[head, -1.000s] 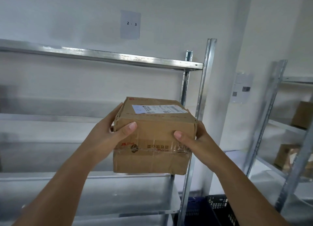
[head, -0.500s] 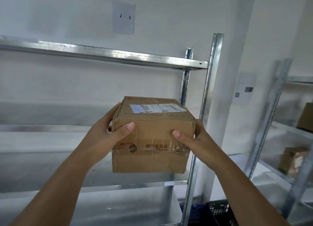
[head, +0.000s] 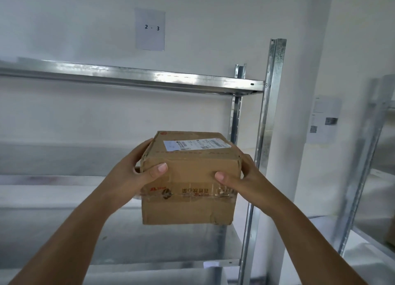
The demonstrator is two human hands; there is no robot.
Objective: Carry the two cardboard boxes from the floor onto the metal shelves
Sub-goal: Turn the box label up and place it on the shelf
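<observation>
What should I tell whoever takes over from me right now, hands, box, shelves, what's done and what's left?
Left hand and right hand: both grip the cardboard box, one on each side, thumbs on its front face.
Box: held in the air, upright, label on top, in front of the metal shelves.
Done: this box is lifted.
Left: set it on a shelf. The second box is not in view.

A cardboard box (head: 190, 175) is held between the left hand (head: 130, 173) and right hand (head: 241, 178) (one at each side). It is raised before the metal shelves (head: 132, 79), below a paper sign (head: 150, 29) fixed on the wall behind.
</observation>
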